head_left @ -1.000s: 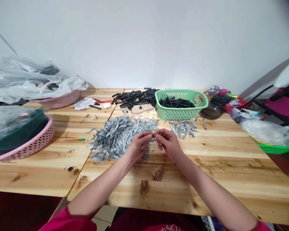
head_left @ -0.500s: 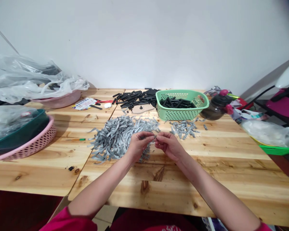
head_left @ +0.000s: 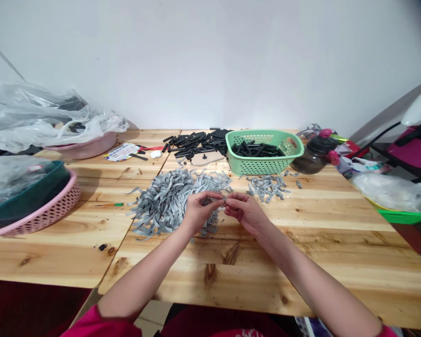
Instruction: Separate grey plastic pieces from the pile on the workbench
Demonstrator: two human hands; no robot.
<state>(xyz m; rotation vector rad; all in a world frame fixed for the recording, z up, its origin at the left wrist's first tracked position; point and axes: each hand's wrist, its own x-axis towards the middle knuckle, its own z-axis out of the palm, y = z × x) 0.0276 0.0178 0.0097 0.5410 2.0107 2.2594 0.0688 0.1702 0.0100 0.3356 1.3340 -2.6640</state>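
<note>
My left hand (head_left: 200,210) and my right hand (head_left: 243,210) meet fingertip to fingertip over the wooden table (head_left: 266,276). Between their pinched thumbs and index fingers is a small grey strip (head_left: 225,198), mostly covered by the fingers. A big heap of grey strips (head_left: 164,199) lies beside and beneath my left hand. Beyond my right hand is a smaller scatter of short grey pieces (head_left: 266,187).
A green basket (head_left: 259,167) of black sticks stands at the back, next to a pile of black sticks (head_left: 196,142). A dark spray bottle (head_left: 314,154) is right of it. Pink baskets (head_left: 52,213) with plastic bags stand left. A thin tool (head_left: 117,204) lies nearby.
Both hands stay together at nearly the same spot, with only slight finger movement around the small strip. The whole view has shifted very slightly.
</note>
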